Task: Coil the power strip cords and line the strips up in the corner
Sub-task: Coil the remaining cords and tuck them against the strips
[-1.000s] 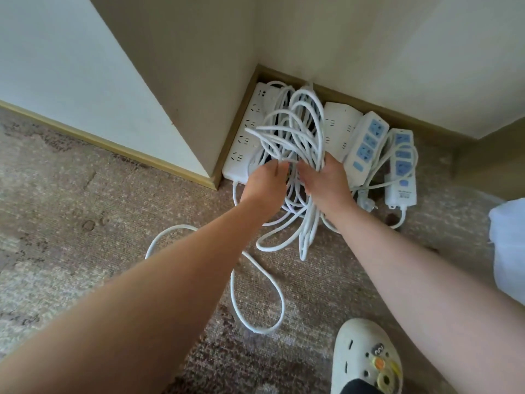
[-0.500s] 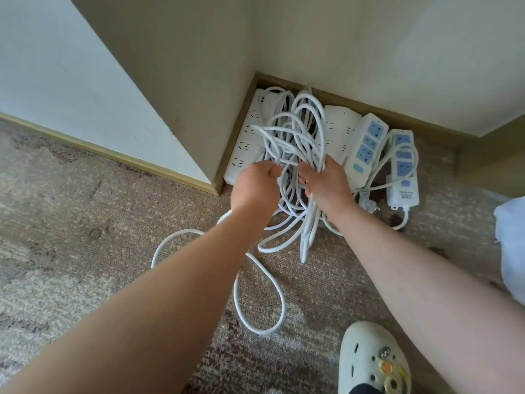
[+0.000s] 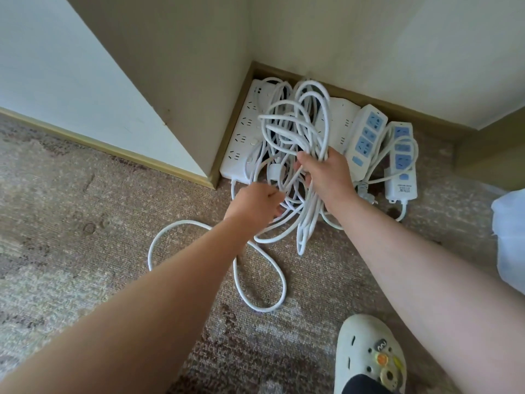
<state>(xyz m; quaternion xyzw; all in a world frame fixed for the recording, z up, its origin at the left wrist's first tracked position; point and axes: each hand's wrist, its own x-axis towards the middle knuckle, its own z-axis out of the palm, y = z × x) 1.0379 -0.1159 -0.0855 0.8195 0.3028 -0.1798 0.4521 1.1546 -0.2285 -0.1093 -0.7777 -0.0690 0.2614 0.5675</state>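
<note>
A big messy bundle of white cord (image 3: 298, 123) is gripped by the right hand (image 3: 326, 177), fingers curled round the loops, with the top of the bundle sticking up in front of the corner and the lower loops hanging down to the carpet (image 3: 85, 209). The left hand (image 3: 252, 206) is held just below and to the left, fingers curled in around a strand of the same cord, though exactly how it's pinched can't be told. A loose length of cord (image 3: 255, 280) is left in two lazy loops on the carpet under the left arm.

Four power strips are laid side by side in the corner: a wide white strip (image 3: 244, 140) against the left wall, a second white strip (image 3: 341, 123) mostly hidden behind the bundle, then a blue-socket strip (image 3: 366, 137), and a second blue-socket strip (image 3: 400, 163) furthest right. A plug (image 3: 366, 191) is seen between the last two. A white clog (image 3: 369, 356) with charms is parked bottom right.
</note>
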